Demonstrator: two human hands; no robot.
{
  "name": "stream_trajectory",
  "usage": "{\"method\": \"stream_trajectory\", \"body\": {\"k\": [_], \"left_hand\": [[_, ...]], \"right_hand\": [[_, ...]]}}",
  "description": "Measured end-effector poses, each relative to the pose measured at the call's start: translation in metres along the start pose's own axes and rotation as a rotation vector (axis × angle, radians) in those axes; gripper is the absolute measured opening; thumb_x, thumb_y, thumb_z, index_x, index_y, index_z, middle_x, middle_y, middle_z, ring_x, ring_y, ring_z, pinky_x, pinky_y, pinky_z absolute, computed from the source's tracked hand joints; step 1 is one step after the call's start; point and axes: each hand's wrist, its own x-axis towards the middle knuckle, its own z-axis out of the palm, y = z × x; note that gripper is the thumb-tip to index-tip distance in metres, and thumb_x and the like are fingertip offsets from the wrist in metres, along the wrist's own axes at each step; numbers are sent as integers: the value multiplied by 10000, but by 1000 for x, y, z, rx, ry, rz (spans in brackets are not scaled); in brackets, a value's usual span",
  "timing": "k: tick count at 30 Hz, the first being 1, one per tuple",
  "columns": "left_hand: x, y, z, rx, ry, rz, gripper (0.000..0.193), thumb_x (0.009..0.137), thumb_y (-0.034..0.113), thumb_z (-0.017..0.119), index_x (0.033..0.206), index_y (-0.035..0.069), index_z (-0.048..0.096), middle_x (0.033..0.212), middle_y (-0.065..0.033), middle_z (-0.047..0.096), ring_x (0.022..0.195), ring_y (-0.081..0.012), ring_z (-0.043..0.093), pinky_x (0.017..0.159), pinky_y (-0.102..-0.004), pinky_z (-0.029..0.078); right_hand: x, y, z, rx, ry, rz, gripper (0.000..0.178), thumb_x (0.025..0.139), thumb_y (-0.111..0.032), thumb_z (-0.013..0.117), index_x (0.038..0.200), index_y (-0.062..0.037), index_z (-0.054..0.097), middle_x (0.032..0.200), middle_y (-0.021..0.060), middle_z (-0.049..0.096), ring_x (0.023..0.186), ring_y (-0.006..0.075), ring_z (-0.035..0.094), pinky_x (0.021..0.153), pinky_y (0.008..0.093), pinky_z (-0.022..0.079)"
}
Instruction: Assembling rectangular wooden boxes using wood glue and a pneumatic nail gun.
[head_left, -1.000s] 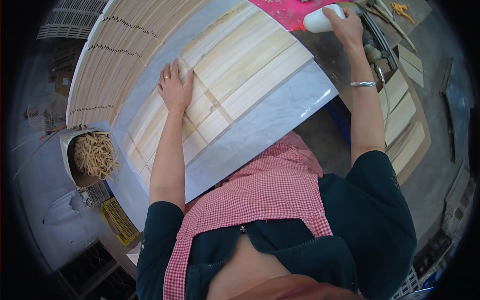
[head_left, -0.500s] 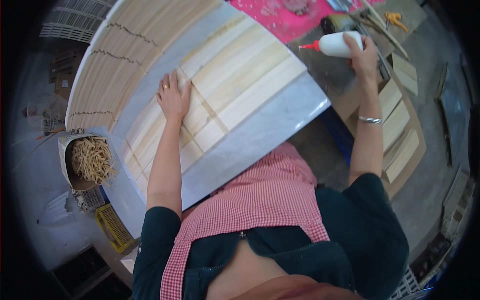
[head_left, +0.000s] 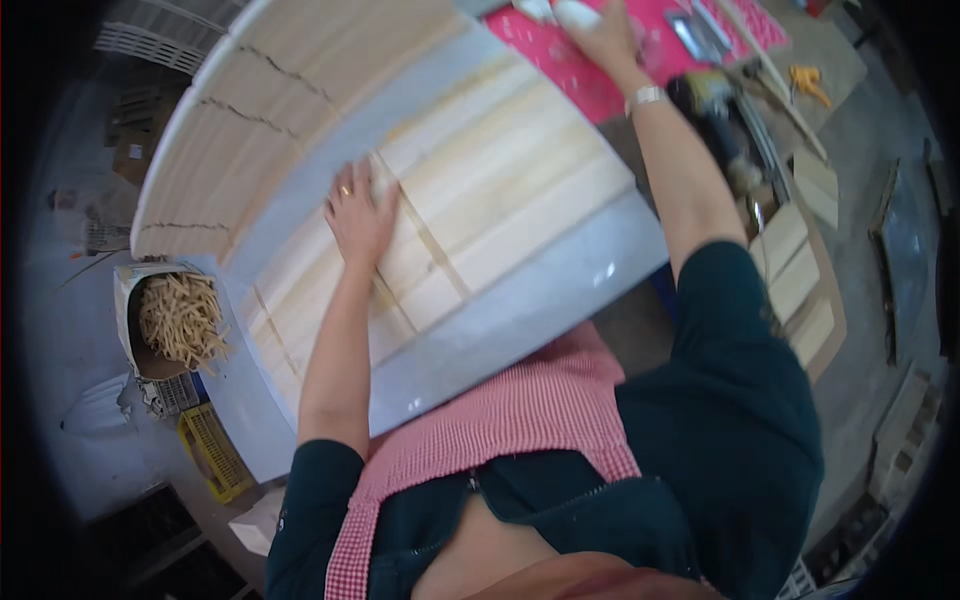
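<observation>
My left hand [head_left: 362,218] lies flat on a row of pale wooden boards [head_left: 510,150] with grooves across them, fingers stretched and slightly apart. A small pale piece shows between its thumb and fingers, and I cannot tell what it is. My right hand [head_left: 605,40] reaches out to the far side, over a bright pink surface [head_left: 655,60]. Its fingers are closed round a white squeeze bottle [head_left: 577,14]; the bottle's red nozzle, seen before, is hidden now.
Stacked wooden slats [head_left: 230,130] stand along the far left of the grey table [head_left: 560,290]. A box holds many small wooden sticks [head_left: 180,315]. On the right lie a power tool [head_left: 715,110], an orange clamp [head_left: 808,85] and loose wooden blocks [head_left: 790,270]. A yellow crate [head_left: 215,455] sits lower left.
My right hand has carried the squeeze bottle away and to the left, from beside the table to above the pink surface. My left hand stays on the boards.
</observation>
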Motion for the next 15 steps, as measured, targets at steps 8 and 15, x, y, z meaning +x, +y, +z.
{"method": "stream_trajectory", "body": {"k": [8,15], "left_hand": [[10,8,-4,-43,15,39,685,950,547,557,1494,141,465,1554,-143,430,1446,-362,366,1148,-555,269],[-12,25,-18,-187,36,286,819,872,555,666,1519,114,426,1601,-190,347,1477,-399,299,1142,-556,254]], "right_hand": [[-41,72,-38,-251,-229,-72,236,835,-213,664,972,-21,668,939,196,683,860,367,654,795,419,526],[-180,89,-124,33,-159,-120,103,833,-76,651,928,-40,672,857,74,629,705,248,592,675,360,497]]}}
